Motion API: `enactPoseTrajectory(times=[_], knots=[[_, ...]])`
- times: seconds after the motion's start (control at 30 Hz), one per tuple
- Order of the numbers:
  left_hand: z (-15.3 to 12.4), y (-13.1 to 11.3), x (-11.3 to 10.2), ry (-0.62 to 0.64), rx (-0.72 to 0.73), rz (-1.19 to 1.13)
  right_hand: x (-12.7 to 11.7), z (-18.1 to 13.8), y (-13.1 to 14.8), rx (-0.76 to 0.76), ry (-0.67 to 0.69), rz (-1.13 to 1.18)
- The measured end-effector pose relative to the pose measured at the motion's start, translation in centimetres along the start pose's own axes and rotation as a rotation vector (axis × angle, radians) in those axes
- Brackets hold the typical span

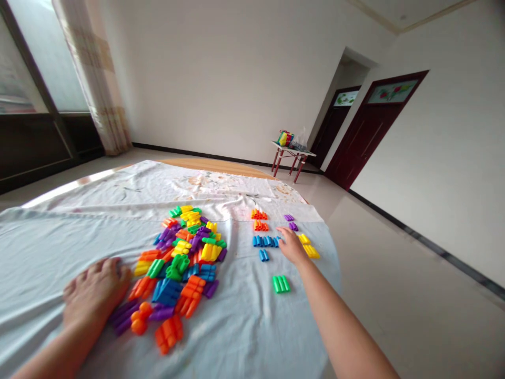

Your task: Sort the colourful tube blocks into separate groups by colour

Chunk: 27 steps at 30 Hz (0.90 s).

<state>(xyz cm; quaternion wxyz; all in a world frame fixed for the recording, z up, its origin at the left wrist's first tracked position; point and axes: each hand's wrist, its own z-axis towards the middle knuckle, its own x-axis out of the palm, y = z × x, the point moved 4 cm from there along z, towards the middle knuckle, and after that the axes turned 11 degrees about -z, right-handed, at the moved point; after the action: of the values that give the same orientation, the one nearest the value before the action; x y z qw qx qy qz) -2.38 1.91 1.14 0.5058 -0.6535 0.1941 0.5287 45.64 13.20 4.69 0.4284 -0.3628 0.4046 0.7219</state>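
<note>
My left hand point(97, 287) lies flat on the light blue cloth, palm down with fingers spread, at the left side of a heaped pile of colourful plastic building pieces point(180, 263). Nothing shows in it. My right hand point(292, 245) reaches over the right part of the table, index finger stretched out and thumb apart, beside the right end of a row of blue pieces point(266, 241); whether it touches them I cannot tell. Around it lie orange pieces point(260, 226), purple pieces point(291, 222), yellow pieces point(310, 248), a small blue piece point(264, 256) and a green piece point(281, 284).
A floral cloth point(221, 184) covers the far part of the round table, whose wooden edge point(213, 165) shows behind. Across the tiled floor, a small table point(294, 149) carries a colourful bag and a plastic bag. Dark red doors point(373, 129) stand at the right, a curtain point(92, 73) at the left.
</note>
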Motion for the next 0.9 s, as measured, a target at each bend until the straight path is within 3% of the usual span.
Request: enactPoseTrajectory(times=[0.13, 0.27, 0.37, 0.6, 0.9], knots=[[-0.6, -0.8, -0.5, -0.013, 0.008, 0.048, -0.6, -1.6, 7.0, -0.131, -0.063, 0.239], [-0.7, -0.7, -0.5, -0.026, 0.028, 0.053, 0.6, -3.9, 14.5, -0.279, 0.081, 0.367], [-0.9, -0.8, -0.6, -0.035, 0.042, 0.057, 1.8, -5.0, 17.6, -0.282, 0.137, 0.38], [-1.0, -0.8, -0.5, -0.089, 0.015, 0.076, 4.6, -5.7, 20.0, -0.366, 0.105, 0.317], [-0.9, -0.8, -0.4, -0.098, 0.019, 0.081, 4.3, -6.3, 17.4, -0.298, 0.261, 0.244]])
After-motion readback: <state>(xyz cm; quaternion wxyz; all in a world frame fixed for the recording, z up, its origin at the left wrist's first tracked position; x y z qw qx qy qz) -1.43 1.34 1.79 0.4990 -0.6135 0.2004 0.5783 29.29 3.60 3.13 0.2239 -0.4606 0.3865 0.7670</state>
